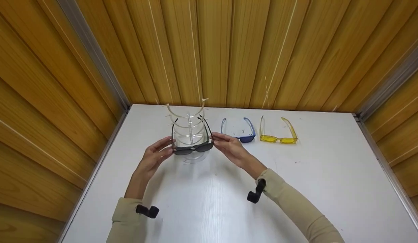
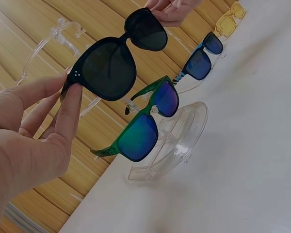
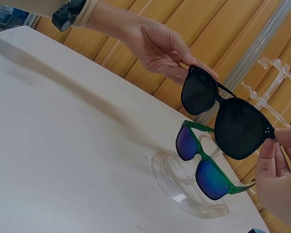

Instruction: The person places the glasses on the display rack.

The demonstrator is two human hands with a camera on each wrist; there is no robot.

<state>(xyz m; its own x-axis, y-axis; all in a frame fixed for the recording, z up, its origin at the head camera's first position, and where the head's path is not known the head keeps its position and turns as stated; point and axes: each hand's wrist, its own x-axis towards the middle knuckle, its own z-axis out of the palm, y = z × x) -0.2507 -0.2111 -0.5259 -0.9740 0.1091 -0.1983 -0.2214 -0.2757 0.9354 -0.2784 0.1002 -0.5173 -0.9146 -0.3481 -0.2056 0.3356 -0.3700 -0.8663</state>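
Both hands hold one pair of black sunglasses [image 2: 109, 70] by its outer corners, in front of a clear plastic eyewear stand [image 1: 191, 130]. My left hand [image 1: 153, 157] pinches one corner between thumb and fingers, and my right hand [image 1: 231, 148] pinches the other. Behind the lenses, the temples reach back toward the stand. Green-framed sunglasses [image 3: 203, 162] with blue-purple mirrored lenses sit on the stand's lowest level, just below the black pair in both wrist views. Whether the black pair touches the stand cannot be told.
To the right of the stand, blue-framed sunglasses [image 1: 246, 138] lie with temples unfolded on the white table [image 1: 296, 195]. Yellow glasses [image 1: 279, 139] lie farther right. Wood-patterned panels [image 1: 215, 50] rise behind the table and along its sides. The stand's upper arms carry no glasses.
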